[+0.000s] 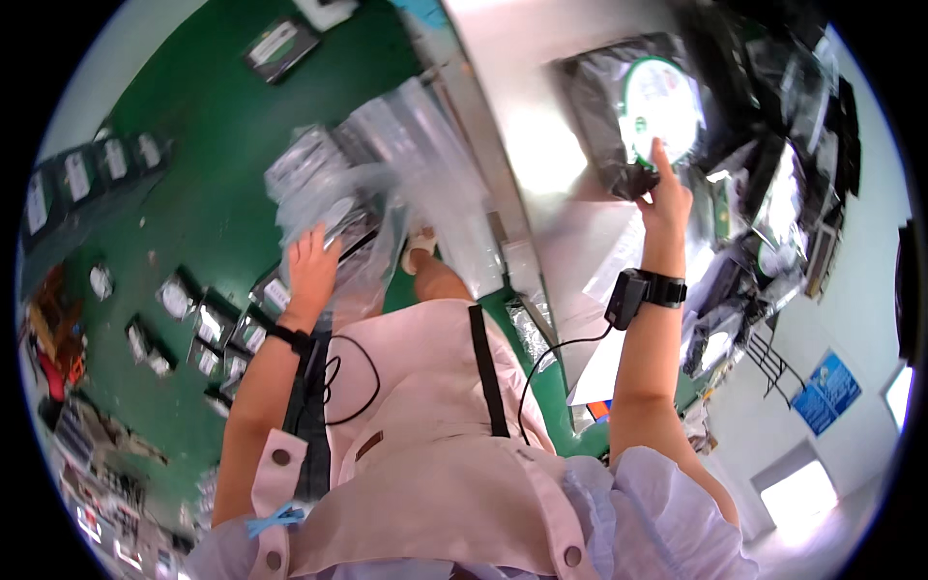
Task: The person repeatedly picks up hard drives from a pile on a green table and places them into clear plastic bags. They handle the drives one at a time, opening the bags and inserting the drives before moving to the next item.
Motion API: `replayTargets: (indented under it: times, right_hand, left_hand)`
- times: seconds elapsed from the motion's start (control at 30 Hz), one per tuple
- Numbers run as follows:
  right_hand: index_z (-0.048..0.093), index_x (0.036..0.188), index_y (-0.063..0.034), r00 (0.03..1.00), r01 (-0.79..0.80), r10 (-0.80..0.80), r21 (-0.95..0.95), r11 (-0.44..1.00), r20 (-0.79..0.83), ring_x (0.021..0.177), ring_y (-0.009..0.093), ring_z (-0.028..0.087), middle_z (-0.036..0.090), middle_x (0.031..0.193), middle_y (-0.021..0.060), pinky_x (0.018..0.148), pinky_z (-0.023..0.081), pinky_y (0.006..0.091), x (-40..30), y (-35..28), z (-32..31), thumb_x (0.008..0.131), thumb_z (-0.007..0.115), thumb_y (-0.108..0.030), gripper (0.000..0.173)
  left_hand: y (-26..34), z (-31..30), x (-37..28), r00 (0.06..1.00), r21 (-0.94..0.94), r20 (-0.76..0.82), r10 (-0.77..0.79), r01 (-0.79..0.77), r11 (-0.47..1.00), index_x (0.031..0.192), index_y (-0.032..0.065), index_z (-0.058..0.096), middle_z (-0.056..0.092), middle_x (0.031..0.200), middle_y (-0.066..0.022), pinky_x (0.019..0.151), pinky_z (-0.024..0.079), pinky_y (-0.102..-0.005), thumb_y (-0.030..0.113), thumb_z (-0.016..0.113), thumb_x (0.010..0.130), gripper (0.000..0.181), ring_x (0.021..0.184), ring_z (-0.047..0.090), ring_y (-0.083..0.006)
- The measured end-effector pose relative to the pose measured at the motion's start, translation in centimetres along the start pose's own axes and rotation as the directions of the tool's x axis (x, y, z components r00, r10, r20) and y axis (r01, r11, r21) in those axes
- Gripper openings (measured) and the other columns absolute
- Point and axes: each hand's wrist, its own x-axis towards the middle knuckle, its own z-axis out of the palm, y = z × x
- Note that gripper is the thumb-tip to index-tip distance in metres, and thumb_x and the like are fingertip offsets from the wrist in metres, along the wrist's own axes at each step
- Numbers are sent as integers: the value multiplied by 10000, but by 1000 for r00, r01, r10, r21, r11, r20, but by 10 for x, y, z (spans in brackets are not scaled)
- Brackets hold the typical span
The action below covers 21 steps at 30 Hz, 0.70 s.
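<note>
My right hand (663, 192) grips the near edge of a black plastic-wrapped package (598, 109) over the pale tabletop (533, 156). A round, white, green-rimmed label (661, 109) shows on the package, and my index finger lies over its lower edge. My left hand (313, 264) is lower left, at a heap of clear plastic bags (330, 181) with dark wrapped items among them. Its fingers lie on or close to the plastic; whether they grip any of it cannot be told.
More black and clear wrapped packages (772, 181) are piled on the table's right. Dark packages with white labels (210, 322) lie on the green floor (203, 181). A row of dark packages (80, 177) stands far left. A black cable (370, 362) hangs before my apron.
</note>
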Motion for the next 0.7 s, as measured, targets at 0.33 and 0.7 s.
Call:
replayTargets:
  times: [0.33, 0.7]
  right_hand:
    - [553, 1089, 59, 831, -139, 77, 72, 988, 551, 897, 191, 585, 605, 995, 105, 795, 466, 301, -148, 3, 35, 831, 594, -102, 306]
    - [548, 1030, -3, 355, -675, 842, -512, 532, 407, 941, 215, 605, 579, 1045, 169, 784, 498, 278, -300, 212, 121, 815, 652, -288, 371]
  left_hand:
    - [-78, -32, 7, 935, -235, -52, -350, 329, 915, 1145, 127, 545, 469, 1228, -117, 735, 483, -391, -32, 508, 692, 481, 978, 558, -321]
    - [-48, -64, 21, 976, -558, 213, 41, 87, 826, 1353, 116, 329, 300, 1424, -51, 825, 470, -376, -139, 407, 642, 759, 1120, 479, -314]
